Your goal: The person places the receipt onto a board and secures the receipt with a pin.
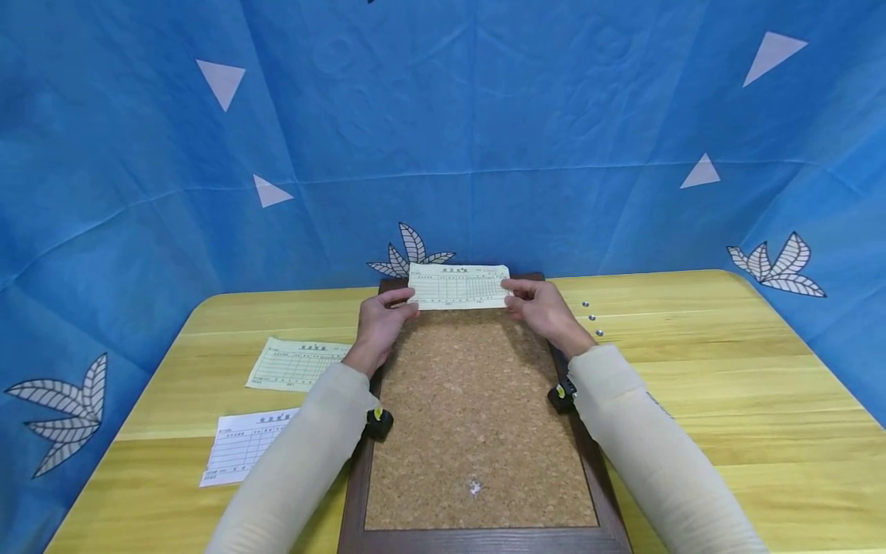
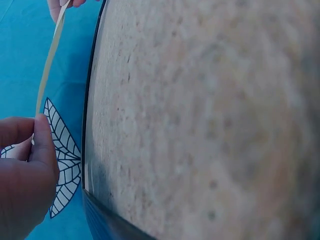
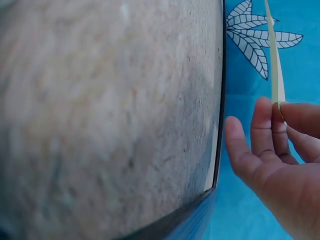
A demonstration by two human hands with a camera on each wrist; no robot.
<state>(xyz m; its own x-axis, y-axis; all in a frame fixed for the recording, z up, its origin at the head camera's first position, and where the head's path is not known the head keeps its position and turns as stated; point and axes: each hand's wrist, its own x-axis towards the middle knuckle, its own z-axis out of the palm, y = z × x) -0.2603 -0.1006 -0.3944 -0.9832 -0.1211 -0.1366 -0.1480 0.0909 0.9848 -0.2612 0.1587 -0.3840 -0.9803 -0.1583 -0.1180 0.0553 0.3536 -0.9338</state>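
A pale yellow-green printed form slip point(image 1: 458, 288) is held level over the far end of a cork board point(image 1: 477, 415) with a dark wooden frame. My left hand point(image 1: 379, 323) pinches the slip's left edge between thumb and fingers. On the opposite edge, my right hand point(image 1: 547, 309) pinches it the same way. Both wrist views show the slip edge-on as a thin strip point(image 2: 50, 65), held apart from the cork. In the right wrist view the right hand's point(image 3: 275, 155) outer fingers extend beside the paper. A small silvery thing point(image 1: 474, 487) sits low on the cork, too small to identify.
Left of the board, a greenish form slip point(image 1: 294, 365) and a white form slip point(image 1: 242, 446) lie on the wooden table point(image 1: 727, 431), partly hidden by the left arm. Several small metal pieces point(image 1: 591, 318) lie right of the board. A blue patterned cloth point(image 1: 443, 115) hangs behind.
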